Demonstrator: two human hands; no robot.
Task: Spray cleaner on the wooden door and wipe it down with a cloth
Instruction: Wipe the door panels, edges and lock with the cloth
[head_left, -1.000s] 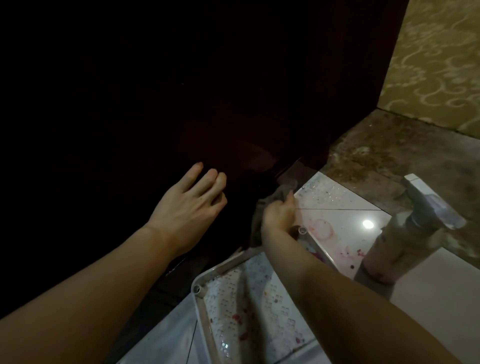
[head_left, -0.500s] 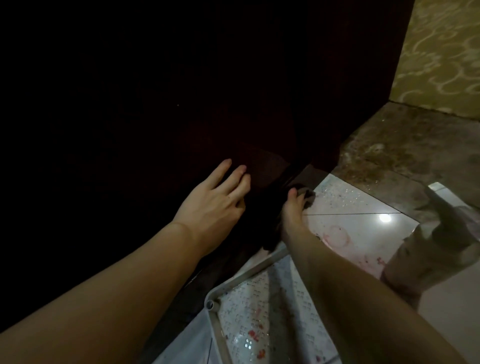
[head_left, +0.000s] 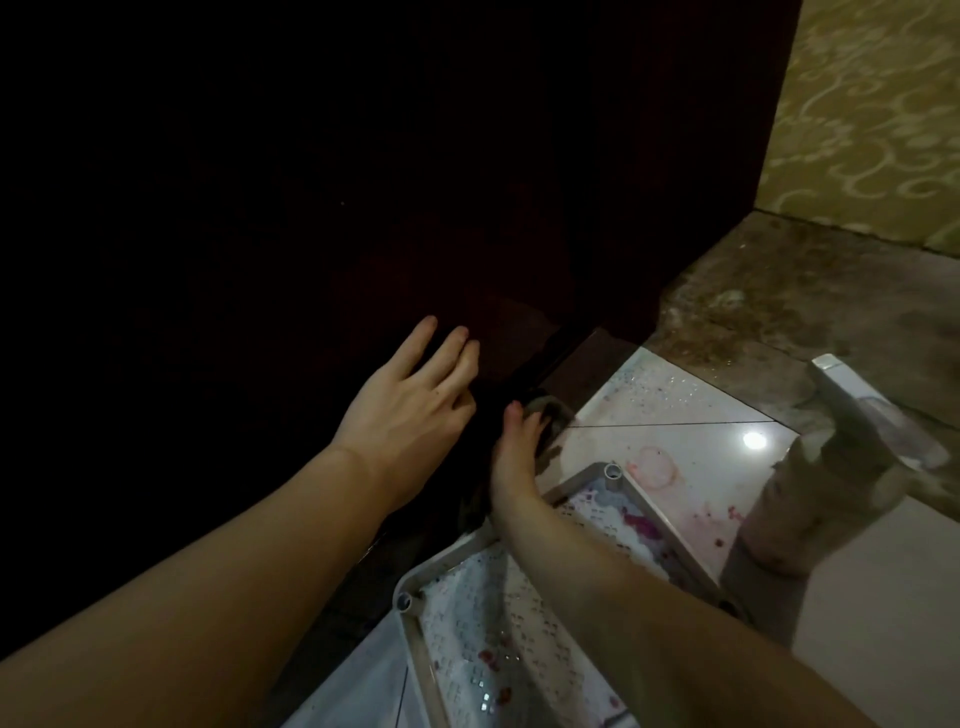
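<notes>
The dark wooden door fills the left and centre of the view. My left hand lies flat against its lower part with the fingers straight. My right hand presses a grey cloth against the door's bottom edge, close to the floor. How its fingers lie on the cloth is hard to see. A white spray bottle stands on the floor tiles to the right, apart from both hands.
A white tray-like frame with a speckled, red-stained surface lies on the floor under my right forearm. Glossy white tiles meet rough brown flooring to the right. A patterned yellow wall rises at the top right.
My right hand has moved the cloth down and to the right along the door's bottom edge. My left hand stays flat on the door. The view has shifted slightly.
</notes>
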